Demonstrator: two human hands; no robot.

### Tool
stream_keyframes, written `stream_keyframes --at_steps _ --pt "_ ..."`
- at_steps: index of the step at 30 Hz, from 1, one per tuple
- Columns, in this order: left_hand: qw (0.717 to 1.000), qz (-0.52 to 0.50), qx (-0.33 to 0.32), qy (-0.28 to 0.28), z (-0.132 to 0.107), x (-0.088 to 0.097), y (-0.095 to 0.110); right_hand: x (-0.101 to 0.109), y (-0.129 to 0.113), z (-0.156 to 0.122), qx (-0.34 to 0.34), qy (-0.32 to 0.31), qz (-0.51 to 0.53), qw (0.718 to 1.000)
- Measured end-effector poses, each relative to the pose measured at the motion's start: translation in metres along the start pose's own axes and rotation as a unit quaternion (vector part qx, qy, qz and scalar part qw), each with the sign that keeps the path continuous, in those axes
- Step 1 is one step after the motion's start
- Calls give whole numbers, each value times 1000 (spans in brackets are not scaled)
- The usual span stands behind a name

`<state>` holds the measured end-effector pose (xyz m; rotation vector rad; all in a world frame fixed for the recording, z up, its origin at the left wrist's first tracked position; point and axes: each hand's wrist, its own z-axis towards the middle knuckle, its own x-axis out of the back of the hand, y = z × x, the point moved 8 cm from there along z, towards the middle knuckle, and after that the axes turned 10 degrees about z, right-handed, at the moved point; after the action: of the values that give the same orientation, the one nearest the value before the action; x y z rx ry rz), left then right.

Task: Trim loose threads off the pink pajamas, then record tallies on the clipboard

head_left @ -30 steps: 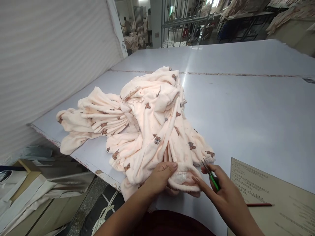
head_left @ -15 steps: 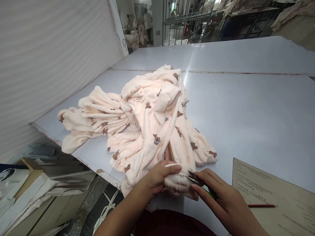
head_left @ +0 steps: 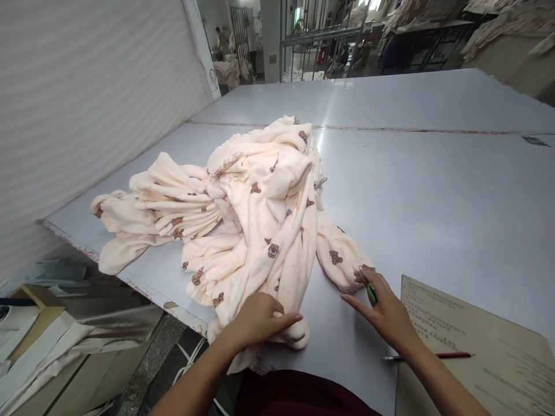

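A: Hands?
B: Left hand (head_left: 260, 316) on the garment (head_left: 281, 196), grip unclear; right hand (head_left: 385, 307) gripping snips (head_left: 372, 293) at a cuff (head_left: 347, 283).
A: Progress?
B: Garment bunched on tabletop (head_left: 433, 196), not laid flat; finished share can't be told.

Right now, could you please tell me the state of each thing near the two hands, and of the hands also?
Bear-print cloth: heaped in loose folds on the table.
Left hand: on the cloth, thumb spread; grip unclear.
Right hand: holding green-handled snips, thumb spread.
Green-handled snips: held; blades too small to judge.
Printed sheet: flat, text upward.
Red pencil: lying across the sheet's left edge, partly hidden.
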<state>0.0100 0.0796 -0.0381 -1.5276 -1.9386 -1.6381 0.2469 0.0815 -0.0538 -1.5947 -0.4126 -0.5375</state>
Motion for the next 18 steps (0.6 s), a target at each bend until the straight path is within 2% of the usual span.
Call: stream_keyframes --at_steps 2,4,6,8,9,11,13,14,16,18 --pt "990 140 25 17 -4 3 -20 1 21 12 -25 -21 -11 999" --pt "970 232 65 3 -9 5 -44 1 27 17 -46 -54 3 998" --pt "953 283 103 -18 -18 11 -62 -3 16 12 -50 -102 42 993" --pt "944 304 124 -29 -28 17 -64 -14 -6 -2 -47 -167 123 977" --pt "948 294 118 -24 -32 19 -57 -21 -18 -12 -52 -198 182 962" --pt "973 224 63 7 -35 19 -26 -36 -39 -29 -73 -241 305 919" --pt "994 95 -23 54 -33 16 13 -48 -55 -43 -90 -262 386 880" --pt "996 29 -57 68 -30 13 29 -52 -60 -47 -89 -265 397 874" --pt "988 -85 -86 92 -24 8 46 -56 -66 -52 -73 -267 368 888" --pt "974 -160 -86 135 -20 9 47 -51 -68 -53 -38 -240 273 931"
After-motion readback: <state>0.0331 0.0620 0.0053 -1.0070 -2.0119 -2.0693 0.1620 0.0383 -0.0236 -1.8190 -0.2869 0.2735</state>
